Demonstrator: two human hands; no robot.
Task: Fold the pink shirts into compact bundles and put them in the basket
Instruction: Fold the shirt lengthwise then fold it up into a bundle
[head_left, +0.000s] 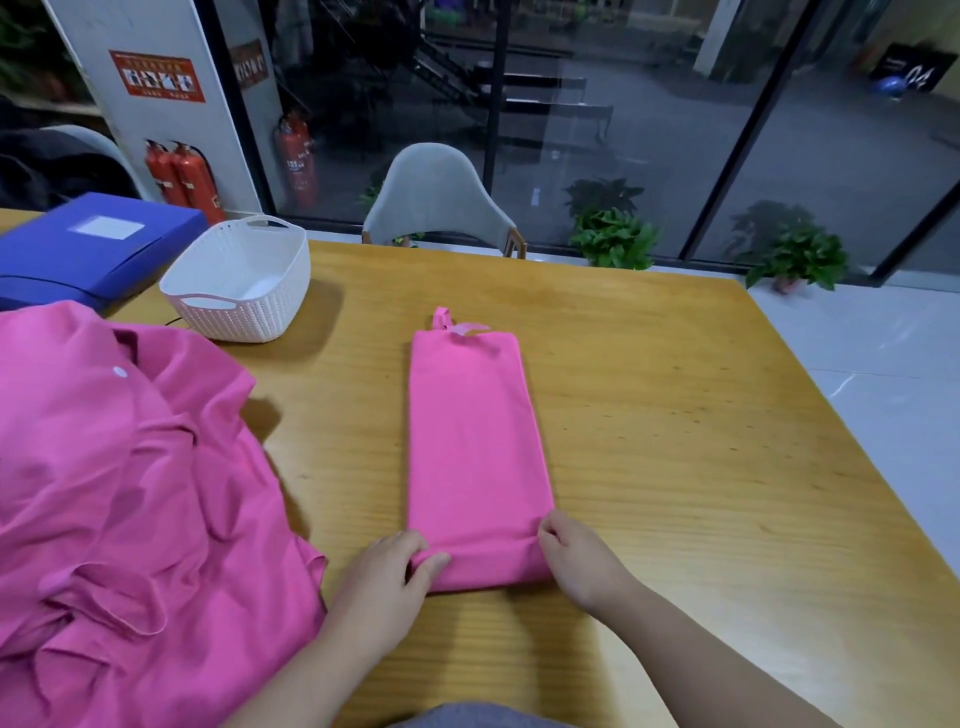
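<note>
I am seeing a pink shirt folded into a long narrow strip (475, 447) lying lengthwise on the wooden table (675, 415), its collar end pointing away. The left hand (387, 577) is pinching the strip's near left corner, thumb on top. The right hand (582, 558) is gripping the near right corner with curled fingers. A white woven plastic basket (241, 280) is sitting well apart at far left, beside a blue box file (88, 249). An unfolded pink polo shirt (130, 509) is lying crumpled on the left.
</note>
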